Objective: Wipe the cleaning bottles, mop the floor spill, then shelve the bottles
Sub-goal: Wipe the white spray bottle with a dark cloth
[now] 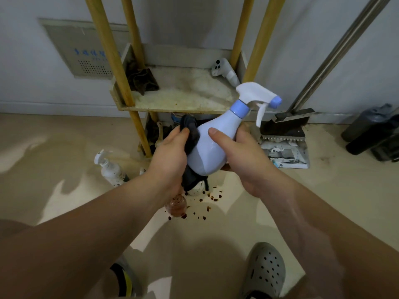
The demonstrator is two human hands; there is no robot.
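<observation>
My right hand (241, 156) grips a pale lilac spray bottle (213, 143) with a white trigger head, held tilted in front of the shelf. Against the bottle's left side my left hand (170, 156) presses a dark grey cloth (191, 137), gripping it. A white, speckled pump bottle (110, 169) stands on the floor to the left. Below my hands stands a small brownish bottle (177, 207), and a speckled white bottle (195, 189) is mostly hidden behind the cloth. Dark brown spill spots (210, 198) dot the floor around them.
A yellow-legged shelf unit (179, 98) stands against the wall, its stained shelf holding a dark rag (142, 80) and a white controller (224, 72). A broom and dustpan (285, 139) lean at right, beside a dark appliance (373, 134). My feet in clogs are at the bottom.
</observation>
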